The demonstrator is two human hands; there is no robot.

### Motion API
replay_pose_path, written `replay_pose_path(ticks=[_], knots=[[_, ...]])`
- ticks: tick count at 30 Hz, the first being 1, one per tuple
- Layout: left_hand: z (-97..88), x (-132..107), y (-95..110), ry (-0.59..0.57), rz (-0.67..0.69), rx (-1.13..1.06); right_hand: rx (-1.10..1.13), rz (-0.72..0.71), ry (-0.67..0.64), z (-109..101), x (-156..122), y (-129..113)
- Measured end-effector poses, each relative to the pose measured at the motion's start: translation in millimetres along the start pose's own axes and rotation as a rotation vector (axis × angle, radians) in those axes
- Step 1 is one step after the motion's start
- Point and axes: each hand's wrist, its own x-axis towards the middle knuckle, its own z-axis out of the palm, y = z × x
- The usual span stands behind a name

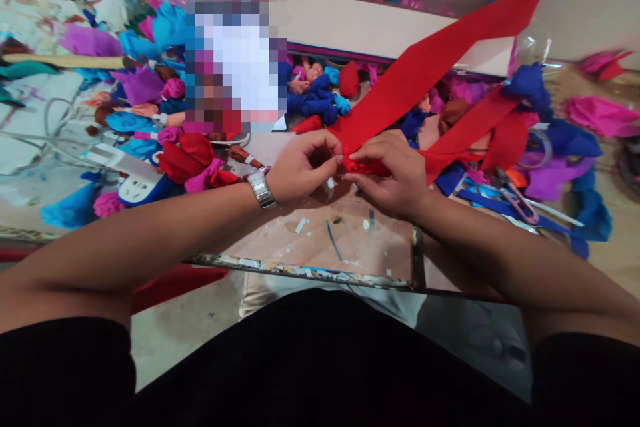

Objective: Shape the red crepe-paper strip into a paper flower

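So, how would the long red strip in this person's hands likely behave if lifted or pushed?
The red strip is probably light for its size, as it looks thin and flat. It likely crumples easily, judging by the red bunch between the left hand and right hand. Pushed, it may fold rather than roll: it already bends partway along.

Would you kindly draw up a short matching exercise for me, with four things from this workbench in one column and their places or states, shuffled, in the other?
Things
1. long red strip
2. silver watch
3. pink-handled tool
4. power strip

Places or states
A. worn just behind the left hand
B. white and blue, lying to the left of both hands
C. running from the fingers of the left hand and the right hand toward the upper right
D. lying to the right of both hands

Right pairs
1-C, 2-A, 3-D, 4-B
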Motion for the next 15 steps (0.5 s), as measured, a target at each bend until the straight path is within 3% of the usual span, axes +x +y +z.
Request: replay_pose_path(ticks=[15], knots=[[-3.8, 1.8, -0.6, -0.022, 0.019, 0.02, 0.014, 0.041, 0.062, -2.5, 3.7, -2.0]])
